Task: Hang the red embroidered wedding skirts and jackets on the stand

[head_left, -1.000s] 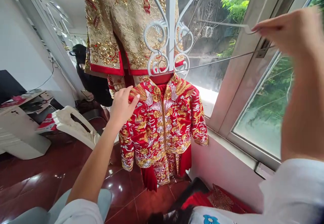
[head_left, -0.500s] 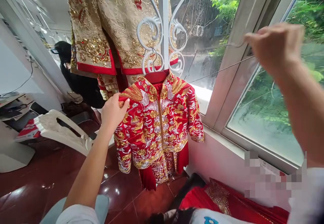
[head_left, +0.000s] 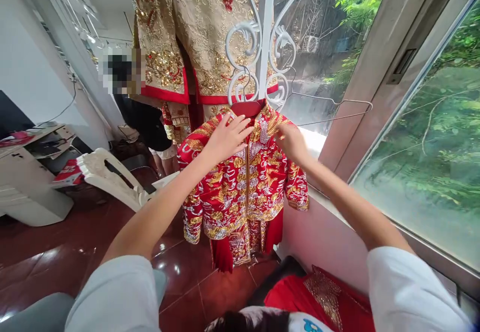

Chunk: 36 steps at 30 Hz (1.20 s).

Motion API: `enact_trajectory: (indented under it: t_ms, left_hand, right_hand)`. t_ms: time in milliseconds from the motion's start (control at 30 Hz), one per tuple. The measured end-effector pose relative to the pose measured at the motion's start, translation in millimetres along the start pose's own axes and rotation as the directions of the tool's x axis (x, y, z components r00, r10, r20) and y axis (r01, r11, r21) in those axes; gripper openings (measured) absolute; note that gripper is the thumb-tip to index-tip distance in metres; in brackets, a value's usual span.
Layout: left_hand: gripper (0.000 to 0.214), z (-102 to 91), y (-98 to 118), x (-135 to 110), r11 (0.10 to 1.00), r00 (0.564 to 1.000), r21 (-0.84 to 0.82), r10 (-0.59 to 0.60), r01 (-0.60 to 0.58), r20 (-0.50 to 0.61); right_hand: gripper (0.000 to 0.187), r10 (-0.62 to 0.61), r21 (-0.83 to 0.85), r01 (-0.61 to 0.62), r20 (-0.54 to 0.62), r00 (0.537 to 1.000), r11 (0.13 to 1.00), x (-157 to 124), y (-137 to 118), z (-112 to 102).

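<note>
While the embroidered red jacket (head_left: 225, 197) is hanging upright from a hooked hanger (head_left: 245, 79) on the white scrolled metal stand (head_left: 265, 37), both bare hands are working at its upper front. The left hand (head_left: 229, 138) is lying over the collar and chest area, fingers spread well apart, not closing around anything. The right hand (head_left: 294, 143) is reaching to the right shoulder area with its fingers bending inward; owing to blur, whether it is gripping fabric cannot be told. A bare wire hanger (head_left: 352, 102) is hanging beside the jacket, in front of the window. A gold-beaded garment (head_left: 210, 47) is hanging behind and above. Red cloth (head_left: 287, 292) is lying below, near the wall. A person in dark clothing (head_left: 144, 124) is standing farther back, at left.
</note>
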<state>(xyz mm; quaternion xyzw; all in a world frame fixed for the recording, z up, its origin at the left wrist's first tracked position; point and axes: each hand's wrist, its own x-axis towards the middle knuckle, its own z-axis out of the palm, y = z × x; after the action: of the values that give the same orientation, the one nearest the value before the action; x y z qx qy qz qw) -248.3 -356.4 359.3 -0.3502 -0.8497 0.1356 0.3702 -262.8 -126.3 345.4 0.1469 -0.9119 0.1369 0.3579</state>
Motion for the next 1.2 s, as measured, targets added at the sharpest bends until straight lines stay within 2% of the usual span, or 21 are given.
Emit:
enact_trajectory:
  t_ms: [67,100,167,233,300,367,433,533,600,700,800,900,1000,1100,1200]
  left_hand:
    - [0.050,2.6,4.8,12.6,0.995,0.998,0.096,0.035,-0.039,0.043]
    - [0.047,2.9,6.5,16.8,0.990,0.998,0.138,0.015,-0.023,0.059]
    - [0.036,1.2,8.2,21.8,0.981,0.996,0.194,-0.034,0.018,0.081]
    - [0.026,-2.0,7.0,23.9,0.977,0.992,0.209,-0.071,0.047,0.108]
    - [0.022,-4.8,2.3,24.5,0.985,0.984,0.167,-0.079,0.052,0.159]
    - [0.019,-6.0,-5.5,23.7,0.997,0.976,0.060,-0.050,0.038,0.210]
    - [0.017,-5.1,-14.8,21.9,0.997,0.975,-0.074,-0.013,0.030,0.222]
    - [0.015,-0.1,-26.3,18.3,0.971,0.979,-0.234,-0.001,0.050,0.203]
    - [0.015,4.6,-30.0,16.5,0.953,0.981,-0.294,-0.012,0.070,0.194]
    - [0.017,11.3,-30.1,14.3,0.939,0.986,-0.331,-0.046,0.097,0.158]
    - [0.019,14.4,-27.3,10.9,0.923,0.990,-0.361,-0.108,0.135,0.095]
    - [0.021,12.5,-26.0,7.4,0.919,0.990,-0.369,-0.119,0.137,0.072]
    - [0.023,7.9,-26.2,6.6,0.925,0.991,-0.363,-0.078,0.114,0.112]
    - [0.022,3.9,-25.5,8.6,0.930,0.983,-0.349,-0.053,0.112,0.174]
    - [0.022,2.7,-24.6,11.5,0.939,0.973,-0.319,-0.053,0.125,0.225]
  right_hand:
    - [0.012,-0.063,0.155,0.050,0.078,0.995,0.987,-10.4,-39.9,38.1]
    - [0.010,-0.038,0.311,0.017,0.060,0.998,0.950,-14.3,-54.0,53.9]
    - [0.012,0.009,0.441,-0.019,0.025,1.000,0.897,-18.9,-70.2,75.9]
    - [0.017,0.062,0.486,-0.046,-0.016,0.998,0.873,-20.0,-73.7,85.4]
    - [0.019,0.111,0.543,-0.051,-0.079,0.991,0.838,-19.1,-69.6,85.9]
    - [0.025,0.088,0.570,0.020,-0.161,0.983,0.821,-17.4,-62.9,81.5]
    - [0.036,-0.021,0.524,0.129,-0.206,0.978,0.842,-15.5,-57.1,74.4]
    - [0.037,-0.173,0.374,0.206,-0.120,0.978,0.904,-12.1,-55.1,58.8]
    - [0.035,-0.195,0.242,0.191,-0.007,0.981,0.951,-8.6,-59.3,44.8]
    - [0.031,-0.157,0.033,0.153,0.178,0.971,0.988,0.1,-70.3,23.2]
    - [0.024,-0.172,-0.038,0.188,0.261,0.950,0.981,8.9,-78.1,11.0]
    - [0.025,-0.243,-0.057,0.262,0.221,0.944,0.963,8.2,-75.3,16.2]
    - [0.031,-0.310,-0.081,0.323,0.134,0.941,0.943,-3.7,-63.2,35.4]
    - [0.036,-0.421,-0.087,0.423,0.036,0.906,0.902,-17.8,-51.3,54.8]
    - [0.035,-0.490,-0.101,0.488,-0.002,0.871,0.867,-25.9,-50.8,61.9]
